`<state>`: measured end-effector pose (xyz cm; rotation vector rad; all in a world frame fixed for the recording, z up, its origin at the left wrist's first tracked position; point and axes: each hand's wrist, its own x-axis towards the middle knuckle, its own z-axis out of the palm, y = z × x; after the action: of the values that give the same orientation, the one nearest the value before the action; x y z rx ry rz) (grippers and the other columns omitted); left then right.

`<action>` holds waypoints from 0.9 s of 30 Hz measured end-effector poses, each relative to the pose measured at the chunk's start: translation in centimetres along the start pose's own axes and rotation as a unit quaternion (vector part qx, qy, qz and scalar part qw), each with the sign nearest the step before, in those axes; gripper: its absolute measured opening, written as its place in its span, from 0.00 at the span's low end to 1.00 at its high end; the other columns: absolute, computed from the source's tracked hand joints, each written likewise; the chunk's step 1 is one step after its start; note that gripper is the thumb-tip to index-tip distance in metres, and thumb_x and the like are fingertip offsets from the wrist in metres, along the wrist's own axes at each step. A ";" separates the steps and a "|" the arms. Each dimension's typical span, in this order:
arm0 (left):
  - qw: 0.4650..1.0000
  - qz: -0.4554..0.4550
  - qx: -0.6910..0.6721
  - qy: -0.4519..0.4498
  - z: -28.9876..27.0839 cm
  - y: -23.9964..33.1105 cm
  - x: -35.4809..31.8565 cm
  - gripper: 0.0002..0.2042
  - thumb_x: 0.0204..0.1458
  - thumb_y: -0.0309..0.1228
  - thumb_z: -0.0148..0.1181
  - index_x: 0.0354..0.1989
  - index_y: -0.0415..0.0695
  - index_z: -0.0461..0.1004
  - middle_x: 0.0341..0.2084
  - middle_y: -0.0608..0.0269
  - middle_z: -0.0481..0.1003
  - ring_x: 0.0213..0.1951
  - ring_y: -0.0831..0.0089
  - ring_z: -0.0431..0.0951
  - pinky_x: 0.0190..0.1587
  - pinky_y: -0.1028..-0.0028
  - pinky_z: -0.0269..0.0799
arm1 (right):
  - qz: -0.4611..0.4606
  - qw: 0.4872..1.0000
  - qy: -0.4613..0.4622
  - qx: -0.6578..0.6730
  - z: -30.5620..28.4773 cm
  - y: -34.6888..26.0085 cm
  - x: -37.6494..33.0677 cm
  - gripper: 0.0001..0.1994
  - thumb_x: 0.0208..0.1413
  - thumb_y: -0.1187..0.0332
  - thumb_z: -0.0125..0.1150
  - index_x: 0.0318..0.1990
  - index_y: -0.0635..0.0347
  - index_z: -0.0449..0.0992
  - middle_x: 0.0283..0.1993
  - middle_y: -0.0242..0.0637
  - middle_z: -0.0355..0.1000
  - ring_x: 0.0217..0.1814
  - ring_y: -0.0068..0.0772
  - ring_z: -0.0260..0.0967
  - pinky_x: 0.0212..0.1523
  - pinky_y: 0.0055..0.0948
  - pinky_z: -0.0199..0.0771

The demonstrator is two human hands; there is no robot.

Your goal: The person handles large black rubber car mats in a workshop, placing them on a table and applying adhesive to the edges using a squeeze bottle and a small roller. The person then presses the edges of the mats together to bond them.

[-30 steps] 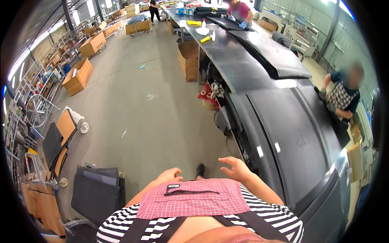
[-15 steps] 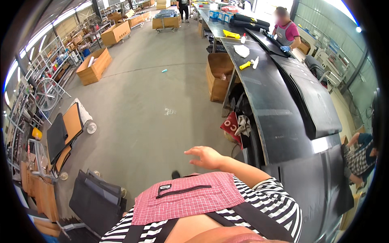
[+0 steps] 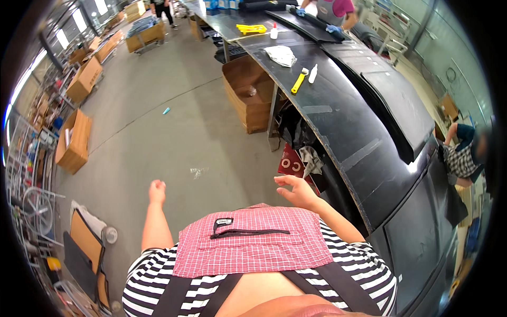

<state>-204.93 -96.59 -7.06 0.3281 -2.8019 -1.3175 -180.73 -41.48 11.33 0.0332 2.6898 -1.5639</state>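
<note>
My left hand [image 3: 157,191] hangs out over the grey floor, away from any object. It is seen nearly end-on, so how far its fingers are bent is hidden; nothing shows in it. My right hand [image 3: 296,191] is open and empty, fingers stretched out to the left, in front of my red checked apron [image 3: 259,245]. Nearest to it are a red printed bag [image 3: 291,160] and a grey cloth [image 3: 310,159] below the long black-topped table [image 3: 338,132]. Its edge runs close by my right forearm.
On the table lie a yellow-handled roller [image 3: 299,82], white bottles, a white cloth [image 3: 281,55] and stacked black sheets [image 3: 396,100]. Under it stands a cardboard box [image 3: 245,103]. A co-worker [image 3: 338,10] handles a black piece across the table. A trolley [image 3: 87,248] stands at left.
My left hand has come into view at the left. The view has turned to the right and moved forward along the table. My right hand stays open.
</note>
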 end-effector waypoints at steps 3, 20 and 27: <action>0.991 -0.009 -0.129 -0.030 3.4 8.2 9.5 0.16 0.62 0.35 0.60 0.54 0.40 0.72 0.45 0.59 0.78 0.46 0.69 0.77 0.51 0.67 0.74 | 0.063 0.997 0.042 0.009 -2.1 2.6 4.3 0.20 0.59 0.68 0.65 0.58 0.63 0.76 0.54 0.47 0.78 0.57 0.42 0.75 0.59 0.36 0.73; 0.843 -0.130 0.275 -0.444 17.9 12.9 15.8 0.14 0.57 0.34 0.61 0.49 0.42 0.75 0.42 0.51 0.80 0.43 0.60 0.80 0.47 0.63 0.76 | 0.323 0.873 0.298 -0.212 -20.7 14.2 43.1 0.30 0.53 0.47 0.69 0.47 0.65 0.66 0.43 0.53 0.78 0.44 0.57 0.78 0.47 0.46 0.76; 0.861 0.196 0.195 -0.427 34.6 32.0 37.4 0.13 0.57 0.33 0.61 0.47 0.41 0.76 0.41 0.49 0.79 0.43 0.56 0.80 0.46 0.63 0.76 | 0.381 0.848 0.303 -0.209 -20.6 15.3 45.4 0.22 0.53 0.58 0.64 0.48 0.62 0.66 0.41 0.57 0.78 0.45 0.61 0.77 0.47 0.49 0.76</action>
<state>-251.17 -58.08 -7.19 -1.0469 -3.5052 -0.9159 -225.87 -15.89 6.58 1.5870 2.7318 -0.7714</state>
